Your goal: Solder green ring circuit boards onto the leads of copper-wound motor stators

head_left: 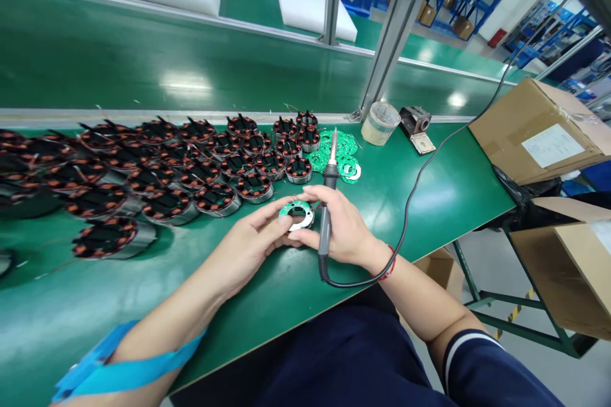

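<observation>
My left hand is closed around a motor stator, mostly hidden by fingers, with a ring-shaped circuit board on top, part green and part white. The left thumb presses on the board's near left edge. From the other side, my right hand touches the same piece with its thumb and a fingertip. That hand also holds a soldering iron, its metal tip pointing up and away from the stator. Just beyond the hands lies a pile of green ring circuit boards. Wound stators with copper coils stand in rows at the left.
A round tub and a soldering iron stand sit at the back of the green bench. The iron's black cable loops across the right side. Cardboard boxes flank the right edge; a metal post rises behind.
</observation>
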A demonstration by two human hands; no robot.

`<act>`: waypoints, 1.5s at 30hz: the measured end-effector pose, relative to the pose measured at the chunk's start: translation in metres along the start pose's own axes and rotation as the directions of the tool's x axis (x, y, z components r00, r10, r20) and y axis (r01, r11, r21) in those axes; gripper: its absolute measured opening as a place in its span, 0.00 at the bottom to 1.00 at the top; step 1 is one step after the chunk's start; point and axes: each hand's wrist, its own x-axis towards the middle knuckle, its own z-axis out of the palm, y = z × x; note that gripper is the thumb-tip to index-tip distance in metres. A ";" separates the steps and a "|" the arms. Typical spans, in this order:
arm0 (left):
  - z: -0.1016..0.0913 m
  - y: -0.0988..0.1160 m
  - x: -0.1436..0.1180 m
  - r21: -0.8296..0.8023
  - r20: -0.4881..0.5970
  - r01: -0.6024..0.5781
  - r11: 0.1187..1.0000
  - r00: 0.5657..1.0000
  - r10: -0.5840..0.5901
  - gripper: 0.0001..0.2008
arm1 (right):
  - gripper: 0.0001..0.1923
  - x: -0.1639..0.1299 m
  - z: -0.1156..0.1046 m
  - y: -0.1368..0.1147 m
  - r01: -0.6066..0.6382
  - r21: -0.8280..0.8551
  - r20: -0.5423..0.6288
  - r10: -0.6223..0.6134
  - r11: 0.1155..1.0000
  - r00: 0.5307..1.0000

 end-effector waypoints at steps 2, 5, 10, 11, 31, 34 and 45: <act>0.001 0.005 -0.003 -0.072 0.038 -0.014 0.997 0.999 0.017 0.39 | 0.29 0.001 -0.004 0.000 0.038 0.035 -0.043 -0.037 0.999 0.998; 0.002 0.009 -0.006 -0.129 0.075 -0.013 0.992 0.997 0.023 0.37 | 0.18 0.002 -0.009 0.003 0.088 -0.007 -0.112 -0.088 0.996 0.990; -0.005 0.004 -0.004 0.051 0.037 -0.138 0.989 0.990 0.136 0.40 | 0.12 0.007 -0.016 -0.001 -0.048 -0.075 -0.024 0.046 0.996 0.999; -0.007 0.002 -0.003 0.151 0.021 -0.217 0.964 0.976 0.216 0.40 | 0.11 0.008 -0.018 -0.004 -0.099 -0.055 -0.007 0.098 0.994 0.995; -0.015 -0.009 -0.005 0.524 0.021 -0.535 0.663 0.786 0.618 0.31 | 0.13 0.002 -0.014 -0.020 -0.034 0.198 -0.175 0.069 0.980 0.982; -0.019 -0.010 -0.006 0.580 0.038 -0.538 0.612 0.768 0.639 0.29 | 0.14 0.004 -0.008 -0.020 -0.178 0.424 -0.108 0.245 0.888 0.963; -0.006 -0.001 -0.005 0.327 -0.084 -0.495 0.805 0.834 0.546 0.31 | 0.27 0.002 0.009 -0.020 -0.086 0.530 -0.279 0.269 0.844 0.922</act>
